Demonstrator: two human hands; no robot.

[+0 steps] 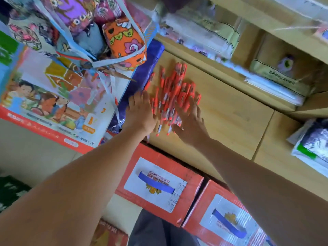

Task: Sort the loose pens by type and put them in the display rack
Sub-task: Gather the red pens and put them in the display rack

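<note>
A heap of several red-orange pens [174,86] lies loose on the pale wooden shelf top [229,110]. My left hand [140,112] lies flat at the heap's left side, fingers straight and touching the pens. My right hand [190,119] rests flat against the heap's right side, fingers spread over the pens. Both hands flank the pile; neither grips a pen. No display rack can be made out in the head view.
A bag of patterned fabric pouches [85,29] and a colourful picture box [53,96] stand to the left, on a blue wrapper [152,55]. Red beer cartons [159,183] sit below the shelf. Packaged goods [266,75] fill the shelf behind; a plastic packet [312,144] lies right.
</note>
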